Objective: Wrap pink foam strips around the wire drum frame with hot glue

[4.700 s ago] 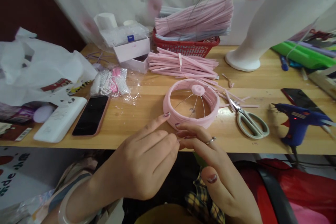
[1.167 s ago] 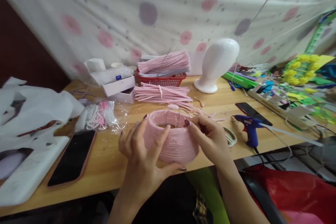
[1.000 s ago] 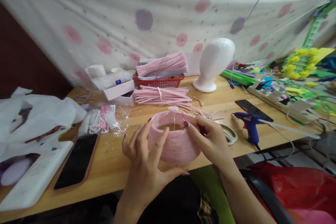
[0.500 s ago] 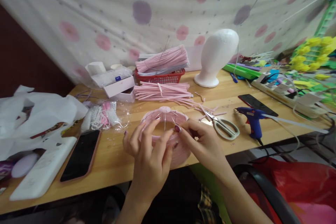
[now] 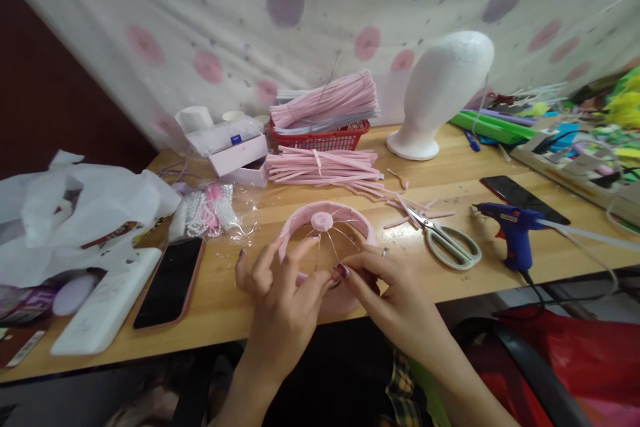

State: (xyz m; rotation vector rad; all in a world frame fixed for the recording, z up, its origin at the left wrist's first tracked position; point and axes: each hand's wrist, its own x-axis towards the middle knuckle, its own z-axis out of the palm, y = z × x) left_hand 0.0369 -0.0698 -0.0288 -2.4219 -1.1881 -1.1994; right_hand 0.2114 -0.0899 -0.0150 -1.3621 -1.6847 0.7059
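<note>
A round pink frame (image 5: 350,217) wound with pink strips rests at the wooden table's (image 5: 240,307) front edge, with thin wire spokes meeting at a small pink disc (image 5: 322,221). My left hand (image 5: 280,293) cups its near left side, fingers spread on the rim. My right hand (image 5: 395,293) pinches the near rim beside a spoke, fingertips meeting the left thumb. Both hands hide the frame's near wall.
Scissors (image 5: 445,240) and a blue glue gun (image 5: 515,240) lie right of the frame. Bundled pink strips (image 5: 320,167), a red basket (image 5: 320,137), a white foam head (image 5: 440,93), a pink-cased phone (image 5: 170,280), a bead bag (image 5: 210,210) and white plastic bags (image 5: 75,207) surround it.
The frame, held lifted and on its side a second ago, has been turned back and lowered to the table's edge. Both hands stay on its near rim.
</note>
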